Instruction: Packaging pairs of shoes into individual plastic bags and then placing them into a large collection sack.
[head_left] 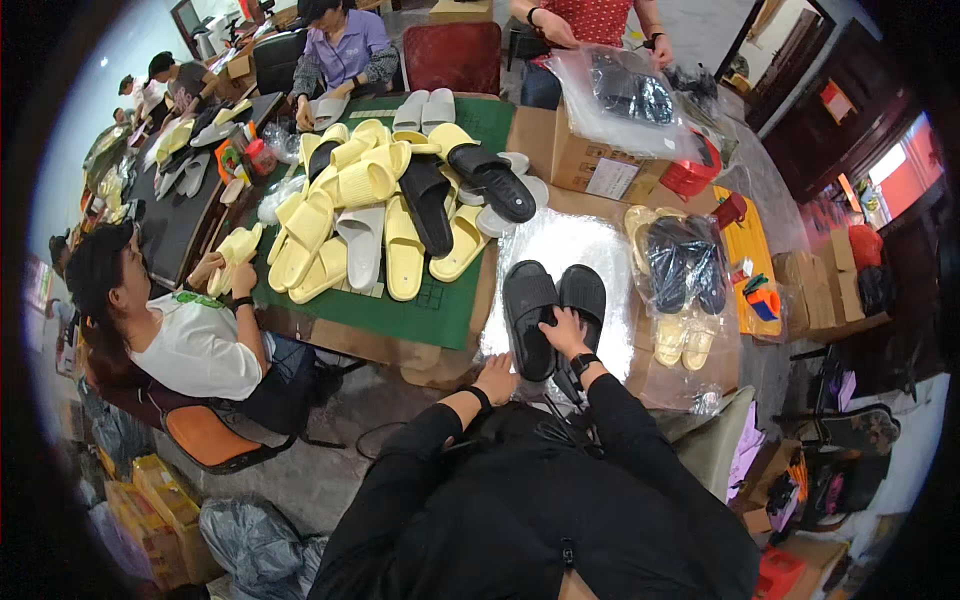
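A heap of pale yellow slippers (345, 215), with a few grey and black ones mixed in, covers the green mat (420, 310) on the left half of the tabletop, just across from the clear plastic sheet (565, 245) spread at the near edge. Behind the sheet, toward the far edge, stands a cardboard box (590, 160) with a clear bag of dark slippers (625, 95) resting on it. To the right of the sheet lies another bagged pair of black slippers (685, 265) on top of bagged yellow ones (685, 340), beside an orange tray (750, 260) near the right edge. A seated person in a white shirt (195, 345) at the left side holds a yellow slipper, and two more people work at the far end.

On the plastic sheet at the near edge lies a pair of black slippers (555, 310), side by side, soles down. The right hand (565, 330) rests on top of them where the two meet, fingers curled over the left slipper's strap, gripping it. The left hand (497, 378) sits at the table's near edge, just left of the pair and below it, loosely curled and holding nothing visible, not touching the slippers.
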